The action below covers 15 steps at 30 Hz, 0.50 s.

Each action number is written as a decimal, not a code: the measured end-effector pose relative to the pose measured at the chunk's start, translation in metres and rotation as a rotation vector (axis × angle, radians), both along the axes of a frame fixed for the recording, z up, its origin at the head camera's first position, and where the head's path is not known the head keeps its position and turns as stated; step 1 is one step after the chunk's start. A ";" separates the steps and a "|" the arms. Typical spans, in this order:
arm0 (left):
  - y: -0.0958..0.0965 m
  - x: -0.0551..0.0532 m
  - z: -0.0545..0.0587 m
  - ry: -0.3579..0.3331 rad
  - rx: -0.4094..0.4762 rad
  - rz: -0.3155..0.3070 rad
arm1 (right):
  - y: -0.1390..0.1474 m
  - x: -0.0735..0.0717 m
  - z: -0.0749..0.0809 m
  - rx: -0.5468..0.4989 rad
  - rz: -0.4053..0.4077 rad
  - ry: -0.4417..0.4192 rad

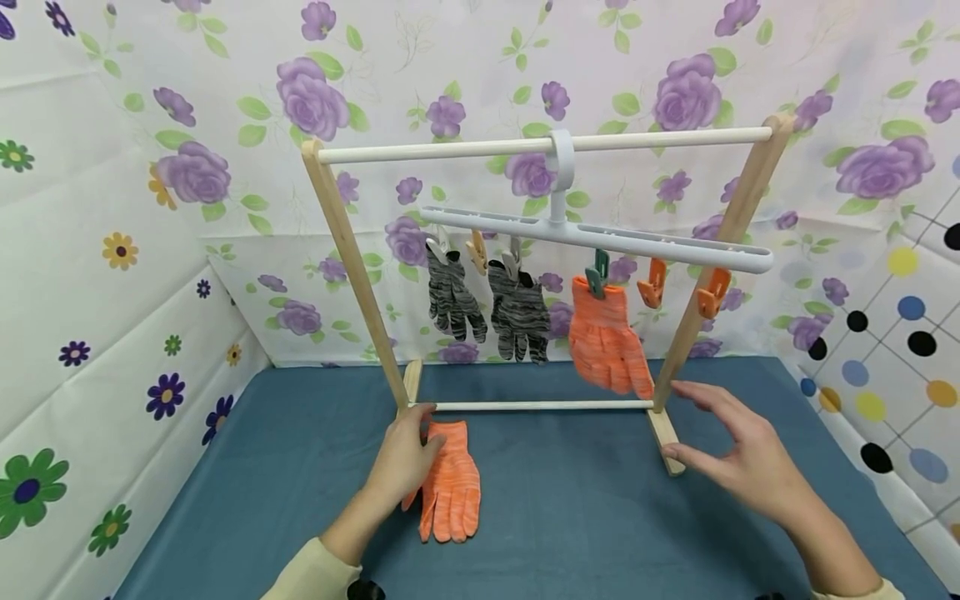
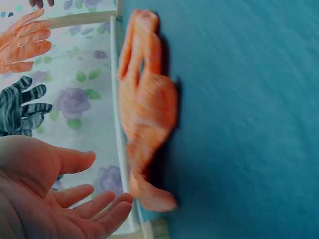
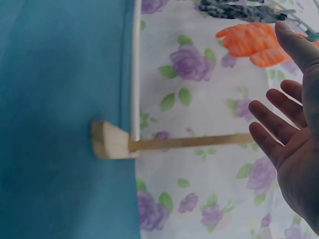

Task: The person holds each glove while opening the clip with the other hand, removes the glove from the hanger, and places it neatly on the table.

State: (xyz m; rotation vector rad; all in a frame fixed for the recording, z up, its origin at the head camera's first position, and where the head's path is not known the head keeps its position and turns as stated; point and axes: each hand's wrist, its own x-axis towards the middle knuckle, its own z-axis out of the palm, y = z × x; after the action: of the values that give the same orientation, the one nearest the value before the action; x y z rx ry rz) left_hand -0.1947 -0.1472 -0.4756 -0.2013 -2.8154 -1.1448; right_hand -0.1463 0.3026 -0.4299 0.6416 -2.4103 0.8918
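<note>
My left hand (image 1: 407, 454) is over the lower left corner of a wooden drying rack (image 1: 352, 275), beside an orange glove (image 1: 452, 487) on the blue surface. In the left wrist view that glove (image 2: 149, 94) lies rumpled, and the fingers are spread with nothing in them. My right hand (image 1: 742, 450) holds nothing, its thumb and fingers parted beside the rack's right foot (image 1: 665, 442). A light grey hanger (image 1: 600, 237) hooks over the top bar. From its clips hang two black-and-grey gloves (image 1: 519, 312) and another orange glove (image 1: 609, 337).
Two orange clips (image 1: 652, 283) hang at the hanger's right end with no glove, and a pale orange clip (image 1: 476, 250) hangs between the dark gloves. A white lower bar (image 1: 540, 406) joins the rack's sides. Floral sheets (image 1: 465, 67) stand behind and at both sides.
</note>
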 end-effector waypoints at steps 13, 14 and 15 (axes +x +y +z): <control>0.027 0.006 0.037 0.084 0.196 -0.078 | -0.034 0.005 0.052 -0.110 0.152 0.174; 0.030 0.006 0.040 0.089 0.203 -0.082 | -0.038 0.006 0.057 -0.111 0.155 0.174; 0.032 0.006 0.043 0.097 0.210 -0.089 | -0.041 0.006 0.061 -0.117 0.163 0.178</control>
State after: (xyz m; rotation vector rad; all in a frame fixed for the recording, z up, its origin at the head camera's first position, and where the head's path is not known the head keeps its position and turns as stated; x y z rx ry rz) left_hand -0.1888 -0.1148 -0.4328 -0.3577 -2.6030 -1.3986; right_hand -0.1399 0.2619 -0.3685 0.8448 -2.1553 0.9894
